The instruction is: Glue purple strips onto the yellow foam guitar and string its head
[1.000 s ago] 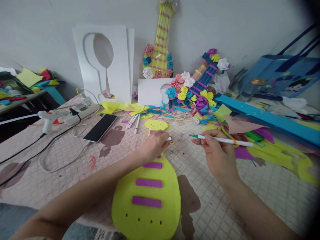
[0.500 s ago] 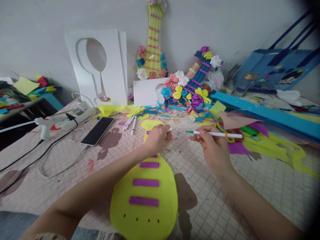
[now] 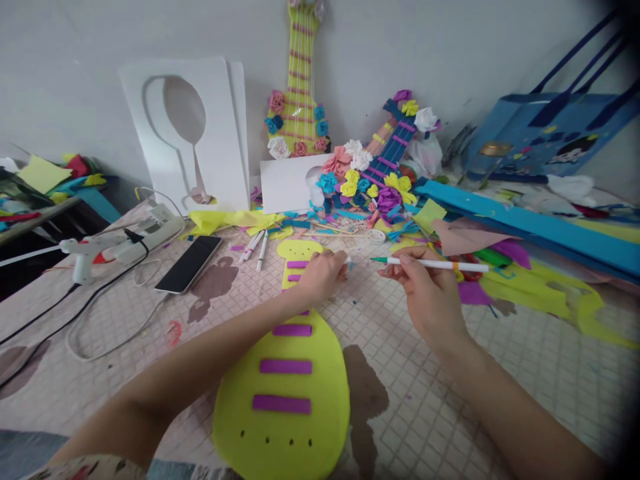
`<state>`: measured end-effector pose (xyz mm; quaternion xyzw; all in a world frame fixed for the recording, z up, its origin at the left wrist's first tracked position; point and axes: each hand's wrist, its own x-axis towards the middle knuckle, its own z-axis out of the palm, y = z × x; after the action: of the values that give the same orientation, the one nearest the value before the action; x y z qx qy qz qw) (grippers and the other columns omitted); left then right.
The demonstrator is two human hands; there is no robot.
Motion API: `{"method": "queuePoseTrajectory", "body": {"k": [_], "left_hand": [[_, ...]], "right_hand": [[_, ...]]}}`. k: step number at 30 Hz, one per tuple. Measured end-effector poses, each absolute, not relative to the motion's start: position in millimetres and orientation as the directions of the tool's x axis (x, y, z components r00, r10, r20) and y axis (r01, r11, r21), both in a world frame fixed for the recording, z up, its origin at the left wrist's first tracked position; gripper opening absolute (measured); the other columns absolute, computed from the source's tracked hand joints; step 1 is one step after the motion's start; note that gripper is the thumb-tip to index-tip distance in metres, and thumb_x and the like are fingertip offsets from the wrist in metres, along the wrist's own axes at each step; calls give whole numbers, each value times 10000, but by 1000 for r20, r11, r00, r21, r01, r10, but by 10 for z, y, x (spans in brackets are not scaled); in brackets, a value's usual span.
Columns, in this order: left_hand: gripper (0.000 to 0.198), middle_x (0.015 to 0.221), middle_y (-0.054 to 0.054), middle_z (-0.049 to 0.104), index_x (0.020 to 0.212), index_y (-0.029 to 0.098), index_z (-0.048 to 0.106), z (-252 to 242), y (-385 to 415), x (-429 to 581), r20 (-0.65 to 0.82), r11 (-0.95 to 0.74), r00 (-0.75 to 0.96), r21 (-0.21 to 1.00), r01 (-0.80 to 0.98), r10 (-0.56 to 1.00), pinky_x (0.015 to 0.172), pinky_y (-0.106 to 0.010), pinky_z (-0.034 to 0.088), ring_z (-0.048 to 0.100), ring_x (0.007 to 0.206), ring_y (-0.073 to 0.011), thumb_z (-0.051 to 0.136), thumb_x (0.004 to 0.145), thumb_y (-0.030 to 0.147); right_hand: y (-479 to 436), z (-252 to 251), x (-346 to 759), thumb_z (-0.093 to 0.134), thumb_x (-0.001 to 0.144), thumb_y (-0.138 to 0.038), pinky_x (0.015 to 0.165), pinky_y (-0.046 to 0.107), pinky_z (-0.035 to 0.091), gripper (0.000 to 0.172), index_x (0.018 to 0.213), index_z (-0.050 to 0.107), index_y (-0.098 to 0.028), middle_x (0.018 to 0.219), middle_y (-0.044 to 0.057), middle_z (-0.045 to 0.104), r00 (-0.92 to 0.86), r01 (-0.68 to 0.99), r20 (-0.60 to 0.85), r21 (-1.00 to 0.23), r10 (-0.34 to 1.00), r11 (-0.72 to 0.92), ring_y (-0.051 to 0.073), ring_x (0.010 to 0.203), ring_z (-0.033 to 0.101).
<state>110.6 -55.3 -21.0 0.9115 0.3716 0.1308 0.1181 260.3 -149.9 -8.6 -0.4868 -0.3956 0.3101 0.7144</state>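
Note:
My right hand point(image 3: 425, 287) holds a white marker point(image 3: 435, 264) level, its bare green tip pointing left. Opposite it, my left hand point(image 3: 323, 275) is closed on a small white marker cap point(image 3: 349, 260) that pokes out past the fingers. Cap and tip are a short gap apart. Beneath my left hand and forearm lies a yellow guitar-shaped cutout point(image 3: 285, 427), with purple strips point(image 3: 285, 367) across it and a row of small dark holes near its bottom. Part of its neck is hidden by my left hand.
Several markers point(image 3: 263, 250) and a phone point(image 3: 189, 265) lie left of the cutout. Further left are a glue gun point(image 3: 83, 257) and a power strip point(image 3: 150, 233). Decorated guitars point(image 3: 301, 87), white boards point(image 3: 225, 133), coloured scraps point(image 3: 530, 283) and a blue bag point(image 3: 540, 133) line the back.
The whole view has shifted slightly, so most things sit a little further left. My left hand has moved a little right relative to the cutout; both hands keep their hold.

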Motion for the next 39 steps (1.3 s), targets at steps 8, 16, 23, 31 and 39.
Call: {"method": "queuePoseTrajectory", "body": {"k": [8,16,23,31,39], "left_hand": [[234,786,4,687,689,193,383,-237,-487,946,229,-572,641,719,395,732,664,-248,429,585,683,-120,591,706,89],[251,758,5,674,683,195,364,-180,-575,793,215,-539,624,746,391,751,680,-256,428,602,691,-126,592,711,93],[122,750,-26,565,731,177,484,-261,-700,782,206,-707,700,426,565,684,700,-291,435,531,691,-153,488,772,62],[145,826,-38,552,802,190,468,-185,-730,711,239,-697,681,467,545,692,757,-323,443,529,844,-202,610,785,208],[185,897,-66,544,870,186,444,11,-967,564,300,-780,744,432,453,597,822,-361,425,499,871,-197,295,966,239]], "right_hand": [[-1485,-136,2609,611,821,-291,708,333,515,86,785,603,-213,680,-34,552,481,-60,260,-943,837,327,114,646,565],[-1469,-196,2575,627,811,-321,687,328,513,114,803,607,-208,675,-30,560,479,-45,229,-958,847,284,122,650,572],[-1469,-272,2538,612,826,-332,701,324,513,134,801,614,-201,682,-28,548,434,-28,208,-969,877,244,120,667,550],[-1473,-278,2502,632,810,-326,644,294,499,121,846,600,-215,659,-40,561,387,-61,171,-976,906,211,120,639,559],[-1604,-157,2347,520,894,-328,678,310,508,163,871,647,-228,802,-2,611,274,-119,271,-942,923,313,137,721,596]]}}
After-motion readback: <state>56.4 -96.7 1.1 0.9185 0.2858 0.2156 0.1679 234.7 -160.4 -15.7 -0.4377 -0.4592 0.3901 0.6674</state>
